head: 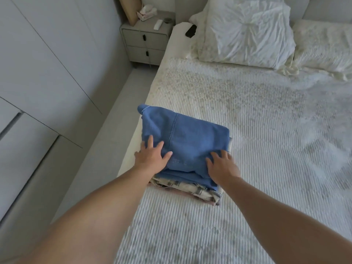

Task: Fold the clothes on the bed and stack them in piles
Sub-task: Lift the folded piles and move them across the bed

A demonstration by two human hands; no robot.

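Observation:
A folded blue denim garment (188, 138) tops a pile at the left side of the bed (257, 115). Under it lie a folded plaid garment (182, 186) and a pink one (209, 202), of which only the near edges show. My left hand (152, 156) rests flat on the denim's near left part, fingers spread. My right hand (222, 164) presses flat on its near right corner, fingers straight. Neither hand grips the cloth.
White pillows (245, 29) lie at the head of the bed, with a dark phone-like object (191, 31) beside them. A grey nightstand (145, 41) with a tissue pack stands past the bed's left side. White wardrobe doors (38, 77) run along the left.

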